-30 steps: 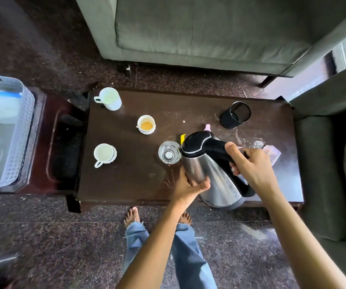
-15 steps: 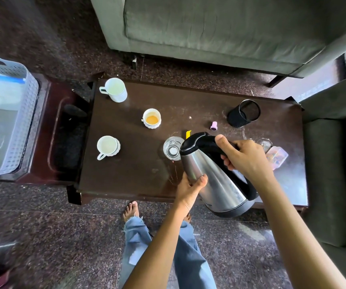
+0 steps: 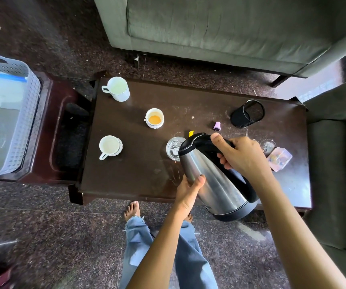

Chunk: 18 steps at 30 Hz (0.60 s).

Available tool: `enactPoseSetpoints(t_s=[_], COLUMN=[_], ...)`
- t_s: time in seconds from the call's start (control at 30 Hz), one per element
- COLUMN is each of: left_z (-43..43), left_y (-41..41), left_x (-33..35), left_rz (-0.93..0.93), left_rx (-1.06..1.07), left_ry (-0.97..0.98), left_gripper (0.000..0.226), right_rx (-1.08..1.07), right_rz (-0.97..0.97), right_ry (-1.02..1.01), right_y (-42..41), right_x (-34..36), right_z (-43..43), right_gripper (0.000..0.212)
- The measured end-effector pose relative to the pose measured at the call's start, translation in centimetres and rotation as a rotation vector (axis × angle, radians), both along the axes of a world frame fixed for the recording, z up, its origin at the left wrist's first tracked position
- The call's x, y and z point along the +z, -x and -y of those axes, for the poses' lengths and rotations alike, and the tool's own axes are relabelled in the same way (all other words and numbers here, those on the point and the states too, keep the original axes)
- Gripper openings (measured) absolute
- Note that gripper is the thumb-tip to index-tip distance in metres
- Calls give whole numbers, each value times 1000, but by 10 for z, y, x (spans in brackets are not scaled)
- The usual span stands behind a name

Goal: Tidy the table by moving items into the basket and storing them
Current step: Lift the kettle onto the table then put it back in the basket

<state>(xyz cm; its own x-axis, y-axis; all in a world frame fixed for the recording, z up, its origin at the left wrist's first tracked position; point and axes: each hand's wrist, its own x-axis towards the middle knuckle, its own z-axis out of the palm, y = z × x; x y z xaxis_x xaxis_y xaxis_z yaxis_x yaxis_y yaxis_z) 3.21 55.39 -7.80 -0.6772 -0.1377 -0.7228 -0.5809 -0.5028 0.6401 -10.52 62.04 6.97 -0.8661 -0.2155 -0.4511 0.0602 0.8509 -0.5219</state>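
- Step in hand: the kettle (image 3: 215,180) is lifted off the table (image 3: 136,170), tilted, its base hanging over the near edge.
- The right hand (image 3: 243,157) is wrapped shut round the black handle; the left hand (image 3: 188,190) is pressed on the steel wall, fingers probably curled behind it, hidden.
- Next move calls for carrying it level toward 9 o'clock to the basket (image 3: 24,122), clearing the glass (image 3: 174,151) and the cups (image 3: 110,147).
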Motion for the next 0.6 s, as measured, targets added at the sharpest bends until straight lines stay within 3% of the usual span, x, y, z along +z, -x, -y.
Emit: enactPoseSetpoints(t_s=[0.17,0.37,0.6], left_z=[0,1,3], left_y=[0,-3,-4], left_x=[0,4,6], left_rz=[11,-9,20], left_rx=[-7,-5,8], left_ry=[-13,-27,-26], left_gripper=[77,98,97], right_rx=[-9,-6,-20], right_rz=[-3,-13,-6], right_ry=[-30,-61,-82], right_y=[1,0,-1], right_x=[1,4,7], right_z=[4,7,13], right_gripper=[68,70,72])
